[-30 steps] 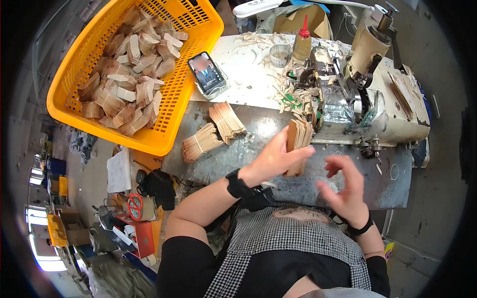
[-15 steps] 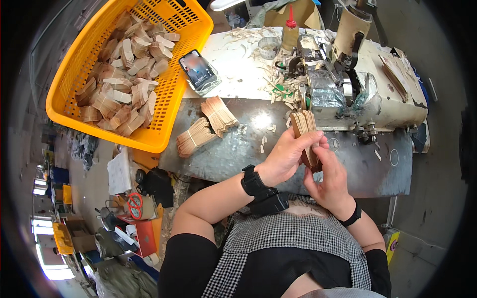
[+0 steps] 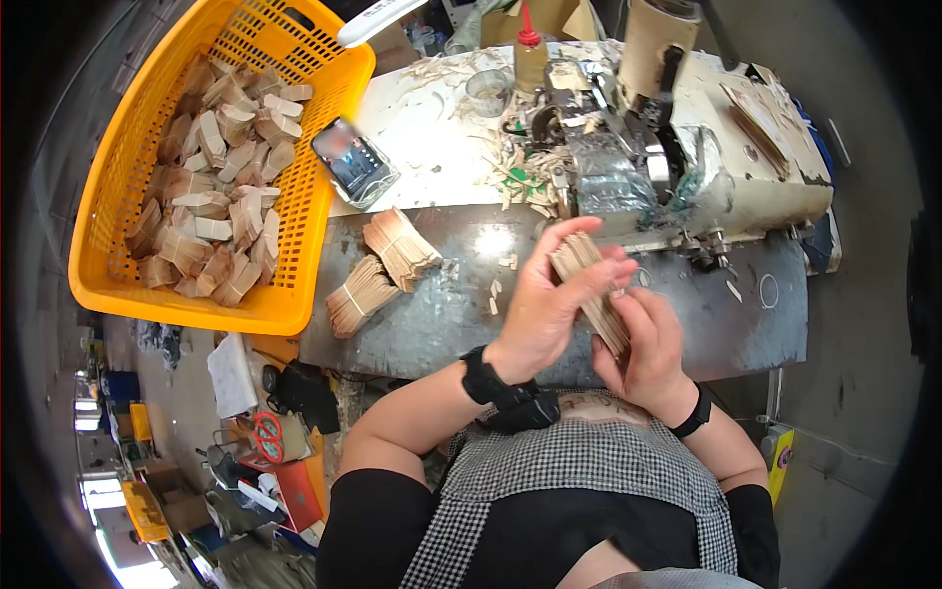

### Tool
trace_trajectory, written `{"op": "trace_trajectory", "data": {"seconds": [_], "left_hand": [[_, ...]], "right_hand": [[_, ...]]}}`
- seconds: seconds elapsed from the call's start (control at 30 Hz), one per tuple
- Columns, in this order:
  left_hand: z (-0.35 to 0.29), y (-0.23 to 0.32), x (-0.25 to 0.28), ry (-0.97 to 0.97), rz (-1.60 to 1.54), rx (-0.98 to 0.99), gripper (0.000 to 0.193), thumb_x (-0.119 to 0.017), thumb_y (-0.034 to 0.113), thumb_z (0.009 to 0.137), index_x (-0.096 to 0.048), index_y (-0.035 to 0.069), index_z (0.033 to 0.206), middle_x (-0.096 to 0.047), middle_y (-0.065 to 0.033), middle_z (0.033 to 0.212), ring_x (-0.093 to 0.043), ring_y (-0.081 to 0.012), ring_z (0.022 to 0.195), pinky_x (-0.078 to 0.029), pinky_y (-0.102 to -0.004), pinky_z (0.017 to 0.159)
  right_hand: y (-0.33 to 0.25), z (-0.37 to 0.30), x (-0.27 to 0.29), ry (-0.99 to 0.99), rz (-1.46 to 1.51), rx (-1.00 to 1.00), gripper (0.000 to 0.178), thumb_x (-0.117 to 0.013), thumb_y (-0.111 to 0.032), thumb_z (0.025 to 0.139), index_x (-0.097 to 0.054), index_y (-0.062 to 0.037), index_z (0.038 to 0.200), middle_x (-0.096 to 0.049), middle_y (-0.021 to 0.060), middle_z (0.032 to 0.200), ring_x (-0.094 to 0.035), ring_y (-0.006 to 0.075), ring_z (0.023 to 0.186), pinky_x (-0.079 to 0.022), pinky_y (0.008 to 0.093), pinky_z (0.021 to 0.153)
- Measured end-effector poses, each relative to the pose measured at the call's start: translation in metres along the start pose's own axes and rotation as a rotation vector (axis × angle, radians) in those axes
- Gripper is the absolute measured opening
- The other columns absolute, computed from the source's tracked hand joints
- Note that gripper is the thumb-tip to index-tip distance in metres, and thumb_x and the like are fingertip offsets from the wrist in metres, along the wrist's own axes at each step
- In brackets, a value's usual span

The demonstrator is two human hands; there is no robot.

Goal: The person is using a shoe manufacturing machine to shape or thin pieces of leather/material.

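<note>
Above the near edge of the metal bench, I hold a stack of thin tan strips [image 3: 586, 285] between my hands, slanted with its top end toward the upper left. My left hand [image 3: 543, 314] has its thumb across the front of the stack, its other fingers partly hidden behind. Lower down, my right hand [image 3: 643, 344] grips the stack between thumb and fingers. To the left on the bench lie two similar bundles, the upper bundle [image 3: 400, 249] and the lower bundle [image 3: 361, 296], touching and each bound by a thin band.
A yellow plastic basket [image 3: 201, 320] full of tan bundles stands at the left. Beside it leans a phone [image 3: 353, 162]. Behind my hands is a machine [image 3: 618, 177] with scraps [image 3: 535, 175] around it. A red-tipped bottle [image 3: 530, 61] and a clear cup [image 3: 488, 91] stand farther back.
The stack has tilted further, its top moving left. My left hand has shifted left and its fingers have loosened and spread somewhat. The surroundings have slid left with the head's movement.
</note>
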State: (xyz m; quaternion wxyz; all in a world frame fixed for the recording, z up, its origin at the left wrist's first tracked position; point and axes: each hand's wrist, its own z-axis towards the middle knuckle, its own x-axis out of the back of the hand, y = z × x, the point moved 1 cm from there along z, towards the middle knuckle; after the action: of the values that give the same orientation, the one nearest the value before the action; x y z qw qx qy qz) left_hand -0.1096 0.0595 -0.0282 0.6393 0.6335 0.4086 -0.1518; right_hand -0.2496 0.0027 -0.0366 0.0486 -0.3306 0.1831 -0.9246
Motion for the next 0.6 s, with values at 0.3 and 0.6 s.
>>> {"op": "trace_trajectory", "data": {"seconds": [0.3, 0.6], "left_hand": [[0.017, 0.012, 0.015, -0.006, -0.014, 0.019, 0.054, -0.06, 0.01, 0.093, -0.033, 0.007, 0.14, -0.06, -0.0191, 0.114, -0.062, -0.028, 0.108, -0.052, -0.039, 0.092], [0.027, 0.018, 0.024, 0.003, -0.044, 0.008, 0.054, -0.06, 0.007, 0.092, -0.035, 0.005, 0.14, -0.061, -0.0194, 0.114, -0.063, -0.026, 0.106, -0.052, -0.0378, 0.092]], "right_hand": [[0.017, 0.016, -0.018, -0.061, 0.038, -0.01, 0.061, -0.077, -0.018, 0.073, -0.046, 0.0001, 0.122, -0.06, 0.0169, 0.103, -0.06, 0.0318, 0.079, -0.048, 0.0395, 0.064], [0.021, 0.031, -0.023, -0.134, 0.018, -0.086, 0.066, -0.079, -0.02, 0.069, -0.046, 0.0036, 0.122, -0.059, 0.0134, 0.092, -0.059, 0.0287, 0.072, -0.047, 0.0391, 0.061]]}}
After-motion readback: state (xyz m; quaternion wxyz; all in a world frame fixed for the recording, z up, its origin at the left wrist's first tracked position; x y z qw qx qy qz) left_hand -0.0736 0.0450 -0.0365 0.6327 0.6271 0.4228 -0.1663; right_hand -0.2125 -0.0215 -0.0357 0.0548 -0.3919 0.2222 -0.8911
